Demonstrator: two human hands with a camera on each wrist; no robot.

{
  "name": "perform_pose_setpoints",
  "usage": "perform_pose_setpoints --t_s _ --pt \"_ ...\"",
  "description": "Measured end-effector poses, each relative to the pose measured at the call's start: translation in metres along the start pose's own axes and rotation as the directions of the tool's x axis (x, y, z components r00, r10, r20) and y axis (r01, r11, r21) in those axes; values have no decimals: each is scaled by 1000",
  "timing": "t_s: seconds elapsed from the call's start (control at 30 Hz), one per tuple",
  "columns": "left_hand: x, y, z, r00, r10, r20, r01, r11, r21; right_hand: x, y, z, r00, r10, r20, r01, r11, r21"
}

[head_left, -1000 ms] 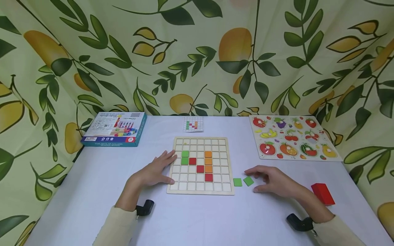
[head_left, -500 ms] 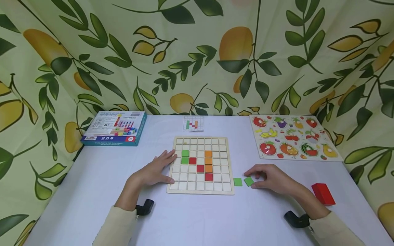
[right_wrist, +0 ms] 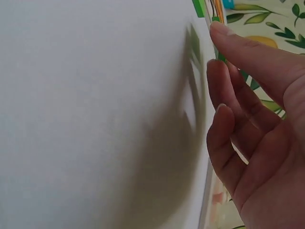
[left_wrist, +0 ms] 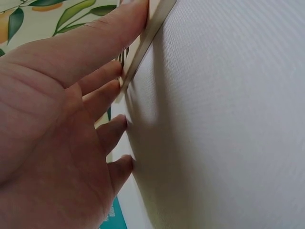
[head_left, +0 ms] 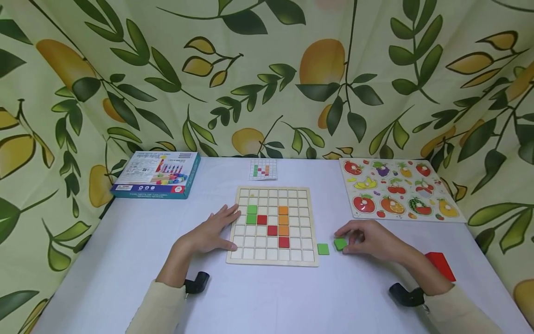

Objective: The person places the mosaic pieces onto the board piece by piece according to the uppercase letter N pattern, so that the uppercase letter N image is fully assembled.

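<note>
A wooden grid board (head_left: 272, 266) lies mid-table, with green, red and orange square tiles in some of its cells. Spread along its left edge, my left hand (head_left: 210, 230) rests with thumb and fingertips on the frame; the left wrist view shows the same hand (left_wrist: 66, 119) with fingers fairly straight. My right hand (head_left: 371, 240) pinches a green square tile (head_left: 340, 244) between thumb and fingers, right of the board. Another green tile (head_left: 323, 249) lies flat between that hand and the board. In the right wrist view, the hand (right_wrist: 257, 109) mostly hides the held tile (right_wrist: 220, 53).
A small pattern card (head_left: 263, 170) lies behind the board. At the back left is a teal-edged box (head_left: 155, 175), at the back right a fruit puzzle board (head_left: 400, 189). A red block (head_left: 441, 266) sits beyond my right forearm. A printed cloth (head_left: 267, 79) hangs behind the table.
My right hand has closed its thumb and fingers on the farther green tile and shifted it slightly, tilting it up. The left hand stays at the board's edge.
</note>
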State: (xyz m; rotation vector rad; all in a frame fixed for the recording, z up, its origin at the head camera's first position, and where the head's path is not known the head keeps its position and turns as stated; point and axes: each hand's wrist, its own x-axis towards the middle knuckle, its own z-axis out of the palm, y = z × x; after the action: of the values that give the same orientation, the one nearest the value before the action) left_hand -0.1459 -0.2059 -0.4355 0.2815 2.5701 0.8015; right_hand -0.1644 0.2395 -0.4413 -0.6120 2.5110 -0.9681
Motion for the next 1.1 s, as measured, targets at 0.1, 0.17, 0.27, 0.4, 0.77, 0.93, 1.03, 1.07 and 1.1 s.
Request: perform_pose_setpoints --t_s 0.1,0.17,0.27,0.4,0.77,0.93,1.03,1.07,1.1 --pt "-1 0 0 1000 1 -4 -1 1000 1 2 -2 -6 1000 -8 7 8 1000 -7" --pt "-1 0 1 1000 1 -5 -1 1000 1 3 -2 -9 1000 -18 6 18 1000 -14" --pt "-1 -1 1 1000 -2 -6 2 1000 2 6 -4 -13 999 -40 0 40 999 -34" --pt "-1 -2 1 1000 -2 -3 2 1000 6 12 -9 -14 998 -63 -14 62 997 -51" --pt "0 3 -1 999 11 34 -12 999 35 32 -19 -4 993 -111 -43 110 993 -32" --pt "-1 3 -3 999 11 43 -12 999 33 46 -27 5 990 -128 -52 128 992 -1" --pt "-1 3 -3 999 12 43 -13 999 29 56 -34 10 989 -138 -47 139 990 30" --pt "-1 3 -3 999 12 43 -13 999 30 60 -36 12 989 -139 -43 140 989 39" --pt "0 3 -3 999 12 43 -14 999 33 63 -38 14 989 -140 -41 142 989 48"
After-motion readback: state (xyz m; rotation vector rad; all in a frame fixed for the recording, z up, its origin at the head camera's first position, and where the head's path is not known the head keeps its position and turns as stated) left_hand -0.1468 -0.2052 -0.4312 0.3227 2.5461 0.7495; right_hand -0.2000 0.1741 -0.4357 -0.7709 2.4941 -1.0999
